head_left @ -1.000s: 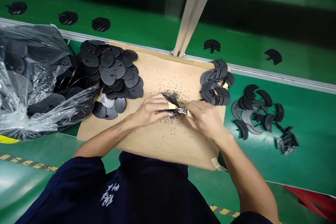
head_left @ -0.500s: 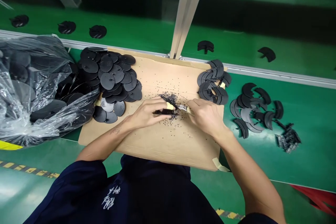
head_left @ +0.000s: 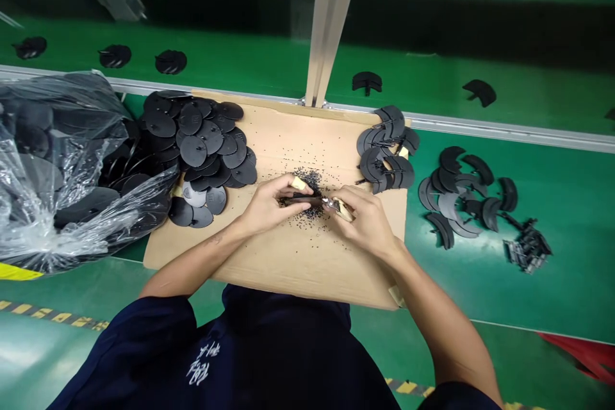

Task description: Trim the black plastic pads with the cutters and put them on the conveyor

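Observation:
My left hand pinches a dark plastic piece between thumb and fingers, above the middle of the cardboard; yellow tape wraps one fingertip. In my right hand is a pair of nippers with pale handles, partly hidden by the fingers. Its metal jaws reach the right end of the dark piece; whether they are closed on it I cannot tell. Beneath both hands lies a scatter of tiny black bits.
Black oval discs are heaped at the cardboard's left, beside a clear plastic bag of more discs. Curved black pieces lie on its right side; others and small black parts rest farther right. A metal post rises behind.
The dark piece has turned in my left hand, whose thumb now lies along its near side. My right hand has tilted the nippers and shifted slightly left and nearer. The whole view has shifted slightly.

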Available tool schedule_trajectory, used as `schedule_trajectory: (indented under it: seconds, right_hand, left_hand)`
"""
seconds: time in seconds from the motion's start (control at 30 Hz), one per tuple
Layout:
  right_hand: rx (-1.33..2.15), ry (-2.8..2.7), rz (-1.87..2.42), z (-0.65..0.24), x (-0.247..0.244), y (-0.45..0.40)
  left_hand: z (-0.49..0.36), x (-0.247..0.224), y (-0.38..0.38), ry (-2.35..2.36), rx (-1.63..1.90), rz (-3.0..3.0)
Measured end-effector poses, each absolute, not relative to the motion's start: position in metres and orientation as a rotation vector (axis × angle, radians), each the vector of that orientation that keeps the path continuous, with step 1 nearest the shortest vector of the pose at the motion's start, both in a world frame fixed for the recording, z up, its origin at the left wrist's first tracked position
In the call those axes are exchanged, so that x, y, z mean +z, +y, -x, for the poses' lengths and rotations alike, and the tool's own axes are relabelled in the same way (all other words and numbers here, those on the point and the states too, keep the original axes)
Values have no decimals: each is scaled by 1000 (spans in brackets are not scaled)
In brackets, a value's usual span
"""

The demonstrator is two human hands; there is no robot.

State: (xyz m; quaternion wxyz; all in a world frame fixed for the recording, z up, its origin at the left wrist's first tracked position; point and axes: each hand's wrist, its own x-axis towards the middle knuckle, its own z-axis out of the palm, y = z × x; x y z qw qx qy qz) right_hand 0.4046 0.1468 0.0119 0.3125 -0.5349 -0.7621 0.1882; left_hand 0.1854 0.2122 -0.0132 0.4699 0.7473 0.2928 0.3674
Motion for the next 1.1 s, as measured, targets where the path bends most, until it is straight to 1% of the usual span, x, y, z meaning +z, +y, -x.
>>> schedule_trajectory:
  seconds: [0.1,0.13,0.2,0.27,0.33,0.4,0.5,0.67,1.1]
  right_hand:
    - [211,-2244,1371,-399,17,145]
    - [170,-2306,1343,-398,21,145]
    - [248,-2349,1252,-400,30,144]
    - [432,-2264,1172,-406,36,144]
    - [522,-2129,1195,-414,38,145]
    - [450,-2068,1310,-421,35,146]
    - [274,-2174,1421,-425,27,149]
    - [139,-2331,1388,-416,22,152]
    - [-52,-2359,1441,-411,25,151]
  left_hand:
    - [-183,-15,213,702,869,-2166]
    - [-182,-16,213,679,850,-2262]
    - [-181,-17,214,622,829,-2339]
    - [-181,-17,214,591,856,-2277]
    - [-182,-17,214,585,909,-2159]
    - [-184,-16,212,578,962,-2061]
    - [-186,-12,210,543,1041,-1980]
    - [-186,-6,208,530,1065,-1956]
    - [-186,-7,209,483,1152,-1940]
